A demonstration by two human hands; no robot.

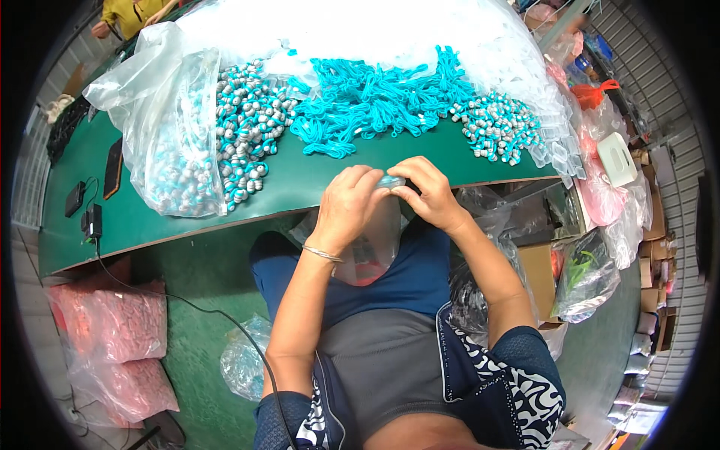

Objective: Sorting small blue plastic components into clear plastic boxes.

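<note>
At the front edge of the green table (289, 184), my left hand (349, 204) and my right hand (429, 191) meet with fingers pinched. Between their fingertips is a small clear plastic case (390, 181) with something turquoise in it; the fingers hide much of it. Just beyond lies a heap of bundled turquoise cords (367, 97). Left of the cords, small round grey-and-turquoise pieces (244, 124) spill beside a clear plastic bag (169, 142) of similar pieces. To the right sits another pile of grey-and-turquoise pieces (499, 126).
Clear plastic cases (559, 139) heap along the table's right and far side. A phone (113, 169) and a black adapter (91, 221) with a cable lie at left. Bags of pink pieces (127, 330) stand on the floor. Another person (135, 15) is at far left.
</note>
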